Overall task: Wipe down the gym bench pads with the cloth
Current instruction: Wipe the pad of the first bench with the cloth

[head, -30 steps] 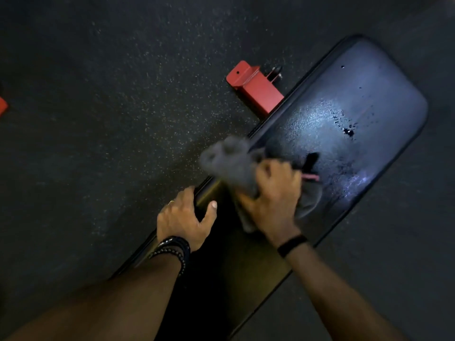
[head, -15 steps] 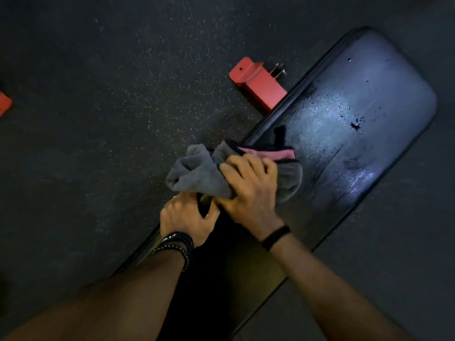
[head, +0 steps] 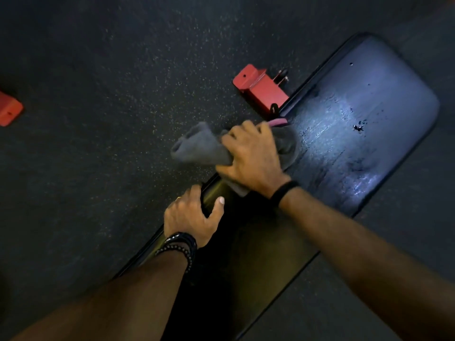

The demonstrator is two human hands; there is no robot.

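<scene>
Gripping a bunched grey cloth (head: 197, 146) against the left edge of the bench (head: 364, 134), the right hand (head: 251, 156) sits just above the middle of the frame, its fingers curled round the fabric; one rolled end of the cloth sticks out to the left over the floor (head: 98, 94), and a strip of pink trim (head: 279, 123) shows at the knuckles on the upper right; the left hand (head: 192, 215) lies just below it, fingers wrapped over the bench's left edge and thumb resting on the top surface, so it holds the edge itself; no brand, label or writing can be read anywhere, neither on the cloth, the pad nor the red metal; the dark pad runs diagonally from the lower middle to the upper right of the frame, its far half shining with wet streaks and carrying a few small dark specks (head: 358, 127), while the near half falls into deep shadow where the surface is hard to make out; a red metal bracket (head: 261, 88) stands on the floor just beside the bench's left edge, above the cloth, partly hidden under the pad; a second red piece (head: 8, 110) is cut off by the left border; a dark band (head: 284, 191) circles the right wrist and beaded bracelets (head: 179, 247) the left; both forearms run out of the frame at the bottom; the floor is dark with pale flecks.
</scene>
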